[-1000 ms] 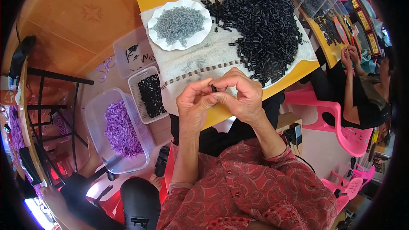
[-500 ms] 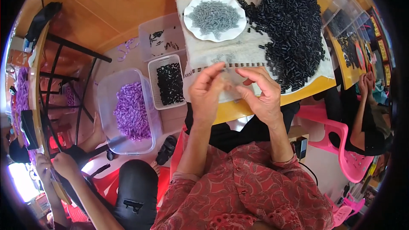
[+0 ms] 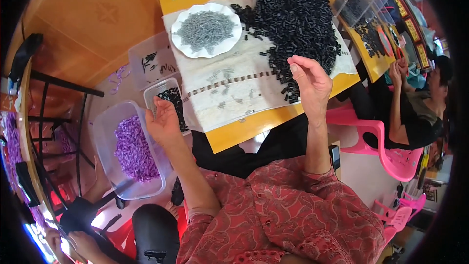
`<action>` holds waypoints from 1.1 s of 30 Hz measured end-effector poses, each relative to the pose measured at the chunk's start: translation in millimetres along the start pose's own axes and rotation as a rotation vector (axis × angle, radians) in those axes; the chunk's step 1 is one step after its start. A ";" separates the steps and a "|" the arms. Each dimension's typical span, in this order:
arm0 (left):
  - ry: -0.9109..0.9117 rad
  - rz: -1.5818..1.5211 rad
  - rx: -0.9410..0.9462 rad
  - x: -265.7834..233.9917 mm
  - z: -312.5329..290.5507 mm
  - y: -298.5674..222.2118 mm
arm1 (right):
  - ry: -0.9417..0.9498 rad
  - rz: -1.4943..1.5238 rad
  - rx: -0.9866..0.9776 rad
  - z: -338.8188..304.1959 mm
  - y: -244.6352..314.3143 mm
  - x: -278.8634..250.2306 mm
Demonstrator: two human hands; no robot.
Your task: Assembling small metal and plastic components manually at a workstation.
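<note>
My left hand (image 3: 164, 123) hovers at the near side of a small white basket (image 3: 151, 94) of black pieces. Its fingers are loosely curled and apart, with nothing visible in them. Over the near edge of a large heap of small black cylindrical pieces (image 3: 298, 24), my right hand (image 3: 315, 88) has thumb and forefinger pinched together; whatever sits between them is too small to tell. A scalloped white plate (image 3: 178, 44) heaped with small grey, see-through pieces (image 3: 205, 29) rests on the pale cloth (image 3: 234, 76). More grey pieces (image 3: 220, 74) lie scattered on that cloth.
A clear tub (image 3: 105, 134) of purple pieces (image 3: 134, 151) stands left of my left arm. Behind the basket is another clear bin (image 3: 139, 54) with a few black pieces. People sit at both sides; a pink chair (image 3: 378, 132) is at right.
My hands, earlier close together over the cloth, have parted. The left moved left to the basket and the right went to the black heap. The view has shifted right.
</note>
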State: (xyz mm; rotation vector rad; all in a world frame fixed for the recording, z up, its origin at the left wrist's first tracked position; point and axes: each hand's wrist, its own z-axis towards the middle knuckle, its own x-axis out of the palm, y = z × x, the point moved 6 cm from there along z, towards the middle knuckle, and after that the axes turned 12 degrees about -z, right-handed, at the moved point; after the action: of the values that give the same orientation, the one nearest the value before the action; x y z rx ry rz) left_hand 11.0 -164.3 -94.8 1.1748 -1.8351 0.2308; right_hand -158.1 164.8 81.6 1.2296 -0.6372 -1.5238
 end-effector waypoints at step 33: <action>0.444 1.072 -0.417 -22.3 -107.7 155.3 | 0.032 -1.025 -0.374 1.1 -10.8 44.0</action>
State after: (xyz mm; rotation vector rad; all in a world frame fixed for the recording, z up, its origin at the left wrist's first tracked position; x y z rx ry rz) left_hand -45.9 -6.4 -5.2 -0.2206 -1.8047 0.6095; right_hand -160.9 127.4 56.0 1.3358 0.3950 -2.2954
